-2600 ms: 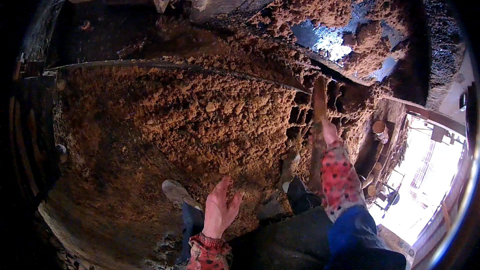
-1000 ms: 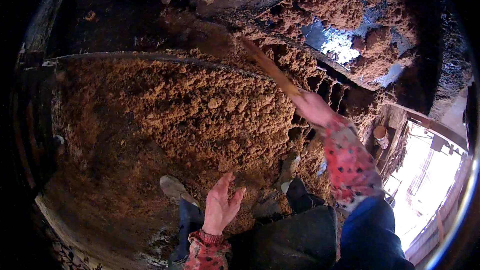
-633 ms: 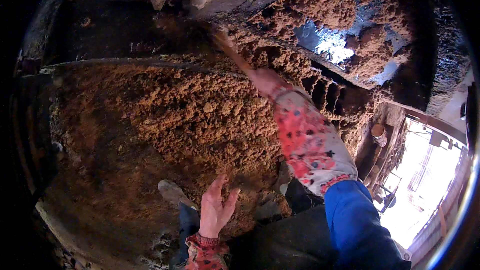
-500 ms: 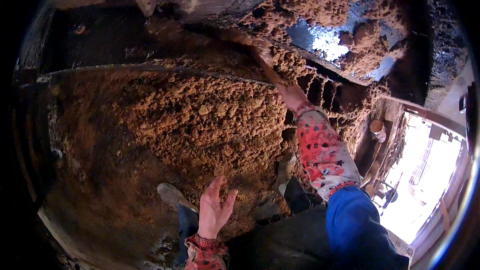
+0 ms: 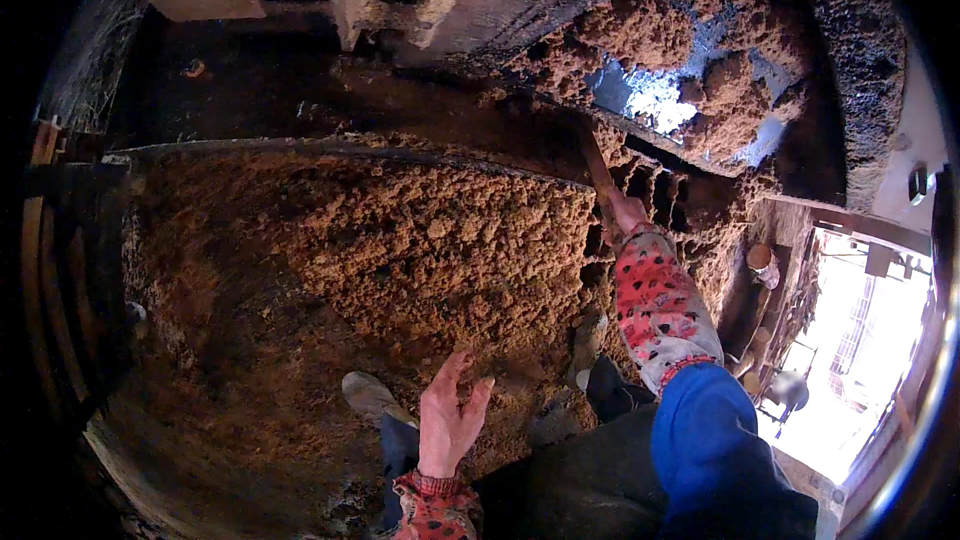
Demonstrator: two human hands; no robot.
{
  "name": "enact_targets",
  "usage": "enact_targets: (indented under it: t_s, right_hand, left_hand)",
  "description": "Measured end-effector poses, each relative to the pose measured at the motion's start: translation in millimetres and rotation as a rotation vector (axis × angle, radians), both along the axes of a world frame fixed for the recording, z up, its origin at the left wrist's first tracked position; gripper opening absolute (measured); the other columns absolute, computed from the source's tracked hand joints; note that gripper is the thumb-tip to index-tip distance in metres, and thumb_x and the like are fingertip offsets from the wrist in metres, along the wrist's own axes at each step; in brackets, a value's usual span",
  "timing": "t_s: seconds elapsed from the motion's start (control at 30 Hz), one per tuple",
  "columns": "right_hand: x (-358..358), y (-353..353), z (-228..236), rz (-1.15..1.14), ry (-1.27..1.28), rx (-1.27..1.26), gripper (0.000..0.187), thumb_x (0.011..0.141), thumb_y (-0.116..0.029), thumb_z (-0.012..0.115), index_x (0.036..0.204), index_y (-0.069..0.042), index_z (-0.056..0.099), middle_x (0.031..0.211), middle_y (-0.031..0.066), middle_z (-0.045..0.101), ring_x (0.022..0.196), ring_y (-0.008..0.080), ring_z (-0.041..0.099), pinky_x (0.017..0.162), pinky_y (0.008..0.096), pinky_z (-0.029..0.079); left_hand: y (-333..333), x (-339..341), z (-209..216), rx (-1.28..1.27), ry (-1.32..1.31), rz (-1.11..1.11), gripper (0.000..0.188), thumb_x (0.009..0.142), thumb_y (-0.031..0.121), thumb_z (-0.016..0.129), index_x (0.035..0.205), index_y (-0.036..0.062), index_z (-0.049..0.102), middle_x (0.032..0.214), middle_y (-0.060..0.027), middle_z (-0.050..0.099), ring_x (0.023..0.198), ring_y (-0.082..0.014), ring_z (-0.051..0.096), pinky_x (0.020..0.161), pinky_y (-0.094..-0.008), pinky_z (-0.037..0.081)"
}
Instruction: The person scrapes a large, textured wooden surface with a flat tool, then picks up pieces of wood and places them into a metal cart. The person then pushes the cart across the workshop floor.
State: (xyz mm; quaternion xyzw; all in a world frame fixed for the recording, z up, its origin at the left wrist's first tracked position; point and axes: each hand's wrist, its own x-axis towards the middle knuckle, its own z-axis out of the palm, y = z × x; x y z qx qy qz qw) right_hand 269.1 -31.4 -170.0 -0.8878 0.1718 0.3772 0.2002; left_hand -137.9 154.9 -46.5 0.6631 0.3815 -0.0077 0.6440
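Standing on a broad bed of crumbly reddish-brown clay (image 5: 420, 250), we see our right hand (image 5: 625, 212) closed around a wooden handle (image 5: 597, 165) at the bed's far right edge, where slots are cut into the clay. Our left hand (image 5: 448, 420) hovers with fingers spread, holding nothing, over the near edge. Our shoe (image 5: 370, 395) rests just left of it.

hands: 2, left hand (image 5: 447, 418), right hand (image 5: 625, 210) | wooden stick (image 5: 597, 166): 1 | patterned sleeves (image 5: 660, 305): 2 | shoe (image 5: 372, 397): 1 | crumbly brown heap (image 5: 420, 250): 1 | round pan of brown clumps (image 5: 700, 70): 1
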Motion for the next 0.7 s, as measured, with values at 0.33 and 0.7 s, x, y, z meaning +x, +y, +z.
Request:
enact_targets:
  t_s: [0.33,0.7]
  right_hand:
    - [-26.1,-17.0,22.8,-0.562,0.018,0.917,0.038,0.085,-0.033,0.064,0.109,-0.005,0.052,0.095,0.0127,0.061,0.09,0.0317,0.062,0.067,0.0466,0.057]
    - [-117.6,6.9,52.3,0.447,-0.145,0.099,0.058,0.093,-0.051,0.042,0.12,-0.001,0.053,0.058,0.0026,0.052,0.05,0.015,0.058,0.038,0.0311,0.046]
  left_hand:
    - [11.1,-6.9,0.8,-0.113,-0.013,0.111,0.045,0.083,0.017,0.065,0.119,-0.0054,0.051,0.104,-0.0224,0.063,0.095,-0.0321,0.062,0.08,-0.0353,0.049]
    - [12.0,8.2,9.0,-0.429,0.085,0.108,0.043,0.084,0.015,0.062,0.119,-0.0065,0.05,0.102,-0.0191,0.063,0.091,-0.0224,0.063,0.075,-0.0305,0.05]
